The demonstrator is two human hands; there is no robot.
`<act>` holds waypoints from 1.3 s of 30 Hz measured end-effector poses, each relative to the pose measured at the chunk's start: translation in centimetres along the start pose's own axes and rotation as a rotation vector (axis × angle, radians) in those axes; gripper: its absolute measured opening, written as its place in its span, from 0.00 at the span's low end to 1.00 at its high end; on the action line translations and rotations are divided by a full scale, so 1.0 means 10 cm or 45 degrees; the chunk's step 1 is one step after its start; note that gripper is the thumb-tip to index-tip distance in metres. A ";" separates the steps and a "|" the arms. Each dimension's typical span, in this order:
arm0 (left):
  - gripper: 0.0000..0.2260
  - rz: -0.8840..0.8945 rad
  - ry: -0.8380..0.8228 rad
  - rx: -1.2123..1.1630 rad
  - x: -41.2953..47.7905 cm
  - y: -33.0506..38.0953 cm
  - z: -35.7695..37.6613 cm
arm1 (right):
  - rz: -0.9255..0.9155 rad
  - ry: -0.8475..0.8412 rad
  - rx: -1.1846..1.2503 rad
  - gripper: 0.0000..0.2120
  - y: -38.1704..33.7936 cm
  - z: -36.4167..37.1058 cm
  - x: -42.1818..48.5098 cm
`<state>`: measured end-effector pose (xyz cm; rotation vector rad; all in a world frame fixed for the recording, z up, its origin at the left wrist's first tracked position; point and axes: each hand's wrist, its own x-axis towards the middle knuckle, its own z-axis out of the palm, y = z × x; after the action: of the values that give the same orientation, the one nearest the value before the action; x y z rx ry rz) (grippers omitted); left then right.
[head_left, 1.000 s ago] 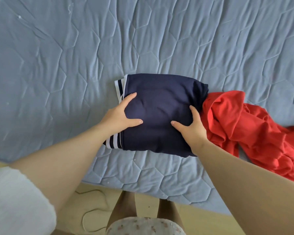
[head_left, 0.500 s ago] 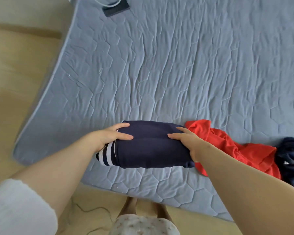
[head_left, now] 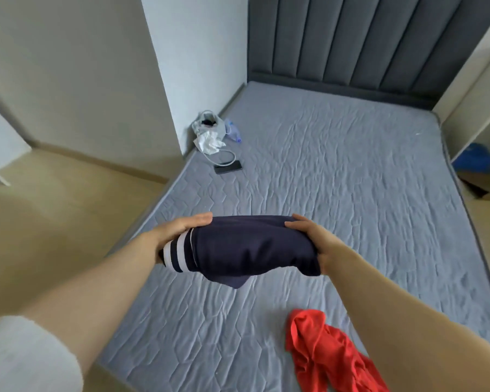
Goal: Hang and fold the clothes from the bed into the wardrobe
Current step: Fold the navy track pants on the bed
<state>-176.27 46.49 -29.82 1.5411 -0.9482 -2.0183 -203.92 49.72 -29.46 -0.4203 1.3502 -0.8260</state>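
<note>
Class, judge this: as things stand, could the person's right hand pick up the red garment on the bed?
Probably not yet: the right hand and left hand both grip the folded navy garment; the red garment itself lies uncovered.

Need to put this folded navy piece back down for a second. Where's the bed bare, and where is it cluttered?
Bare: the wide middle of the mattress, from the headboard down to the red garment. Crowded: the left edge by the wall, with phone, cable and bag, and the near right corner under the red garment.

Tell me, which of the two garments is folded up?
The navy garment with white stripes at one end, held above the bed between the left hand and right hand. The red garment lies crumpled on the mattress.
</note>
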 end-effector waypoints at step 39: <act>0.30 0.374 0.306 -0.585 -1.16 0.53 -0.58 | -0.422 -0.306 -0.403 0.16 -0.91 1.10 -0.87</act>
<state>-167.67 49.41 -19.18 1.2689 -0.5303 -1.6519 -195.88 48.06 -14.89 -0.9810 1.2029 -0.8015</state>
